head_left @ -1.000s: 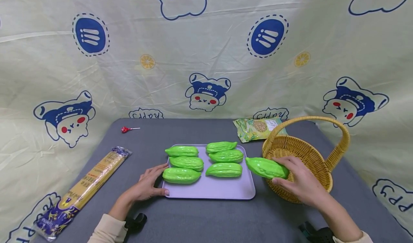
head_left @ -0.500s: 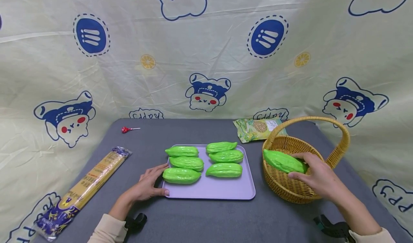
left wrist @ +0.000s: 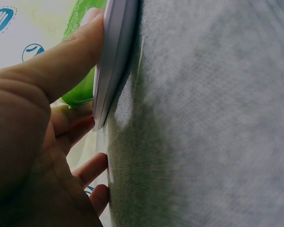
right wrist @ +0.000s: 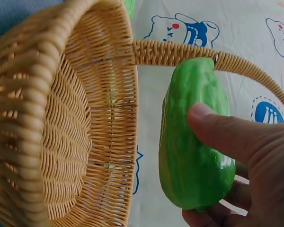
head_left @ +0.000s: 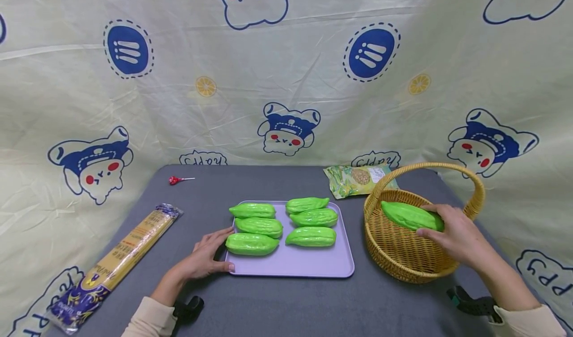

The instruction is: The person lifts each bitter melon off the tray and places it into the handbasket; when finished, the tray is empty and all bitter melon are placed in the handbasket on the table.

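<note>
In the head view, my right hand (head_left: pixel 456 235) holds a green bitter melon (head_left: pixel 409 215) above the wicker basket (head_left: pixel 378 245). The right wrist view shows my thumb across the side of that bumpy melon, with the fingers partly hidden behind it. My left hand (head_left: pixel 208 255) rests against the left edge of a lilac tray (head_left: pixel 291 266). Its thumb touches the tray's rim and its other fingers spread along the edge, as the left wrist view shows. Several more bitter melons lie on the tray in two columns, among them a front-left one (head_left: pixel 251 244) and a front-right one (head_left: pixel 311 236).
The basket's tall arched handle (head_left: pixel 440 165) rises over its opening. A green printed packet (head_left: pixel 351 180) lies behind the basket. Toward the far left is a red lollipop (head_left: pixel 174 180), and a long pack of noodles (head_left: pixel 114 267) lies slantwise at the left edge.
My right hand has carried the bitter melon rightward, from beside the tray's right edge to over the basket. The left hand and the tray have stayed in place.
</note>
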The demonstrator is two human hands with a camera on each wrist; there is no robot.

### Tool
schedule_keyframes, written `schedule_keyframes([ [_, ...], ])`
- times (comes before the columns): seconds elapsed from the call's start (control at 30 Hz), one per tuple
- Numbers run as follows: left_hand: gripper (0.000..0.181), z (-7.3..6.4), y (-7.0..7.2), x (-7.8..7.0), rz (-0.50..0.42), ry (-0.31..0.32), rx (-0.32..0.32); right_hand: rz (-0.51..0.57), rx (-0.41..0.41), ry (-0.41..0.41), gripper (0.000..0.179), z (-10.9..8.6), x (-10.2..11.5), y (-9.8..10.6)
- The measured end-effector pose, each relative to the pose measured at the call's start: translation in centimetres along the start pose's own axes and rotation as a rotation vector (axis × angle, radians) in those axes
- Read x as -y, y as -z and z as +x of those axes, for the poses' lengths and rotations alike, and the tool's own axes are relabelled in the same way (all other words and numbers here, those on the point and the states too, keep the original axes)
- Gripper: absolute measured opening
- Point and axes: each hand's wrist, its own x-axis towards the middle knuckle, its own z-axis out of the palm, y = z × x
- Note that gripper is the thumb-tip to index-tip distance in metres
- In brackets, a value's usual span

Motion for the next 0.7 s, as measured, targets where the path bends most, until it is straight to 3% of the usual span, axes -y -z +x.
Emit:
schedule_keyframes([
  [0.17,0.089,0.0,0.0,0.0,0.002,-0.005,-0.004,-0.02,0.001,0.01,0.052,0.9,-0.7,0.1],
  [0.37,0.089,0.0,0.0,0.1,0.005,-0.002,0.002,-0.044,0.04,-0.041,0.056,2.0,-1.2,0.2],
  [0.7,0.089,0.1,0.1,0.2,-0.001,0.009,0.012,-0.015,0.101,-0.072,0.057,3.6,-2.4,-0.2],
])
